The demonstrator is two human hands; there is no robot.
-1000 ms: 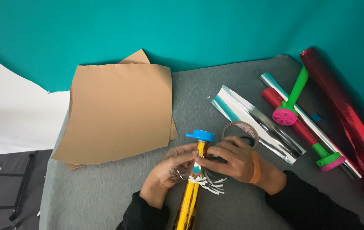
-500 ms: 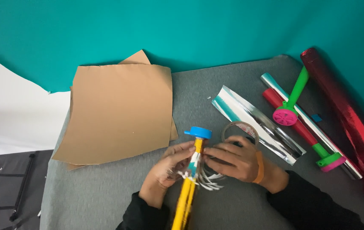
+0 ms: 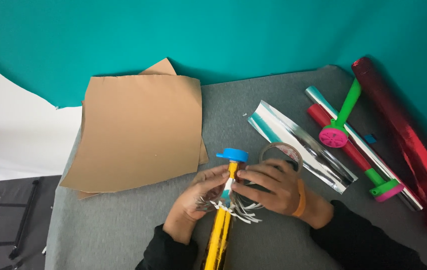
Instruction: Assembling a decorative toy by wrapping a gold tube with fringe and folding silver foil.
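A gold foil stick (image 3: 217, 235) with a blue round cap (image 3: 233, 154) at its far end points away from me over the grey table (image 3: 123, 225). My left hand (image 3: 198, 197) grips its left side just below the cap. My right hand (image 3: 273, 187), an orange band on its wrist, pinches the stick from the right. Silver fringe strips (image 3: 241, 212) hang around the stick between my hands. A clear tape roll (image 3: 281, 152) lies partly hidden behind my right fingers.
Brown cardboard sheets (image 3: 138, 130) lie at the back left. A curled silver foil sheet (image 3: 298, 142), a silver and a red stick, a green stick with a pink disc (image 3: 334, 136) and a red foil roll (image 3: 403, 135) sit on the right. A teal backdrop rises behind.
The stick and both hands have shifted slightly; the fingers have crept up the shaft toward the blue cap, pressing the fringe around it.
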